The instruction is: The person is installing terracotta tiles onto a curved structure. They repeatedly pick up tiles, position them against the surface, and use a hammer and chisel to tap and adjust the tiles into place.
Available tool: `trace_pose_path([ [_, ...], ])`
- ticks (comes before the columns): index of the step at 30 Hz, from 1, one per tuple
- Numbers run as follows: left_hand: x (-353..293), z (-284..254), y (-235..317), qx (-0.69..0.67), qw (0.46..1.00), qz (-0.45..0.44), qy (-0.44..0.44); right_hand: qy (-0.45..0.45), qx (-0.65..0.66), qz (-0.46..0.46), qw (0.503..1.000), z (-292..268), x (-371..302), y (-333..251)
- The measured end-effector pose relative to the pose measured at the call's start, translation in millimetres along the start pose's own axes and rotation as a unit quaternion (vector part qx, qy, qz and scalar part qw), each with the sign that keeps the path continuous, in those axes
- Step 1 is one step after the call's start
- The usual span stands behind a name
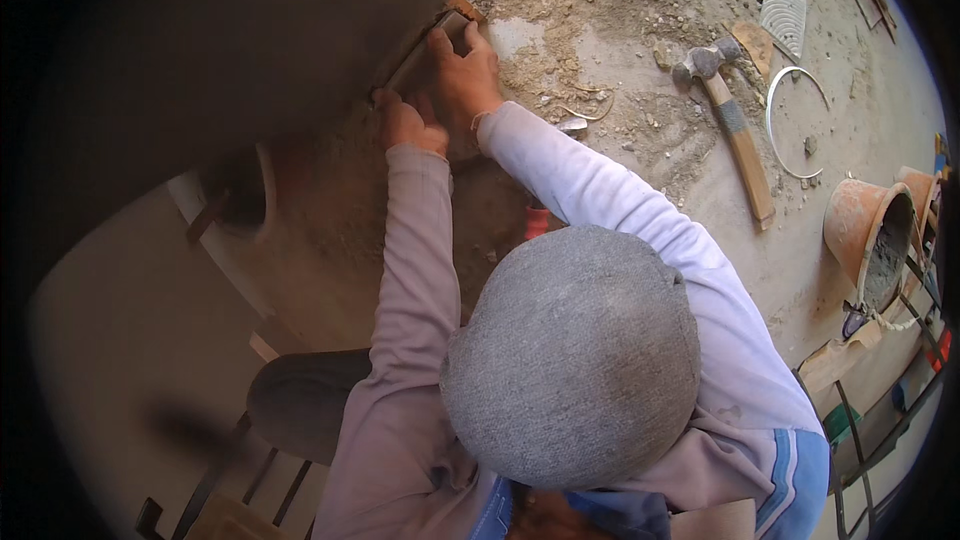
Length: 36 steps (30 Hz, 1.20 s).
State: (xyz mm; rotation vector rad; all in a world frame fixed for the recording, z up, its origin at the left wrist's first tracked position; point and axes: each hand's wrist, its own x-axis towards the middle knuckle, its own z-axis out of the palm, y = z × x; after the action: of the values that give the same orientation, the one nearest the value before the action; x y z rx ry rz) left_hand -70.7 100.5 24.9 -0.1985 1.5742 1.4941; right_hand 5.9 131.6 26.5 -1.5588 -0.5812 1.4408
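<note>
Both arms reach forward to a narrow flat grey strip [412, 68] at the edge of a large dark panel [300, 20]. My right hand [466, 72] is closed round its far end, thumb and fingers against the strip. At the near end, my left hand [410, 126] is closed with its fingertips on the edge; shadow hides part of its grip. A small orange-brown edge piece [465, 8] shows just past the strip. Below my forearms, a rounded grey cloth-covered shape [570, 360] blocks part of the view.
A hammer [738, 135] with a wooden handle lies on the dusty ground to the right, near a curved white strip [772, 120] and a ridged pale plate [783, 15]. Farther right, an orange bucket [850, 225] holds grey mortar. Something red [537, 222] shows beneath my right arm.
</note>
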Motion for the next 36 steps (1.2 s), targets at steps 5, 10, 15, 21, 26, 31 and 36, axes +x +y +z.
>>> trace_pose_path([
  [5,31.1,-9.9,-19.6,0.018,0.995,0.06,-0.072,-0.068,-0.055,-0.038,0.995,-4.8,24.7,19.3],
  [10,-1.0,34.8,-20.0,0.056,0.982,0.12,0.139,-0.162,-0.102,-0.073,0.979,-27.1,50.4,36.0],
  [15,-24.4,39.8,-14.6,0.05,0.986,0.121,0.106,-0.083,-0.469,-0.382,0.792,-165.1,32.9,-32.4],
  [21,-10.0,42.9,-32.7,-0.094,0.985,0.102,0.099,0.031,-0.675,-0.289,0.678,-289.1,6.9,-46.5],
  [26,-18.7,52.7,-33.8,-0.106,0.981,0.096,0.134,0.097,-0.707,-0.199,0.672,-297.3,11.7,-47.7],
  [31,6.4,56.5,-64.5,-0.242,0.961,0.108,0.077,0.059,-0.66,-0.145,0.735,-334.5,45.5,-41.1],
  [36,12.1,38.0,-64.7,-0.212,0.962,0.145,0.09,-0.094,-0.667,-0.288,0.681,-278.3,-18.2,-79.7],
])
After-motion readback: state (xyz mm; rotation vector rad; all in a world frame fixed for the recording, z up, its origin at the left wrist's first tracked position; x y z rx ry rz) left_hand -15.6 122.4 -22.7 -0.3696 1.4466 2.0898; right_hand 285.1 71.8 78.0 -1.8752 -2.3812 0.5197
